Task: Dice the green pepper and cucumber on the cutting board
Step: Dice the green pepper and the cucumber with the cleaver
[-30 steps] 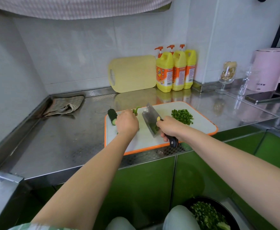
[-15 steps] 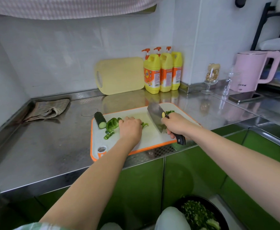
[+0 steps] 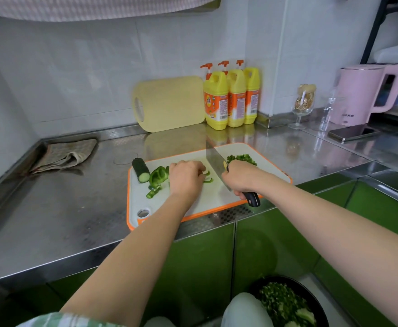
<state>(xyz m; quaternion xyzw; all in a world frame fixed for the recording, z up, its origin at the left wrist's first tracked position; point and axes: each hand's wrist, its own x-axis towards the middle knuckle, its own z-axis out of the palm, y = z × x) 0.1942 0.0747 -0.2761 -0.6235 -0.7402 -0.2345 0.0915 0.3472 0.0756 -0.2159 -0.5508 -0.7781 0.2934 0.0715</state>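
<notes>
Dicing tip, imo: pepper strips [image 3: 207, 180], pinned under the curled left hand [image 3: 185, 178], are best bunched tight; cleaver [image 3: 214, 158] is gripped by the right hand [image 3: 240, 181].

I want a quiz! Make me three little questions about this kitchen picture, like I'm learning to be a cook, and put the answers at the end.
1. True or false: the right hand grips the cleaver while the left hand steadies pepper strips.
2. Fill the gap: the diced pepper pile lies to the ___ of the cleaver's blade.
3. Which lies furthest left on the cutting board? A) diced pepper pile B) cucumber piece C) cleaver

Key: 1 true; 2 right; 3 B.
</notes>
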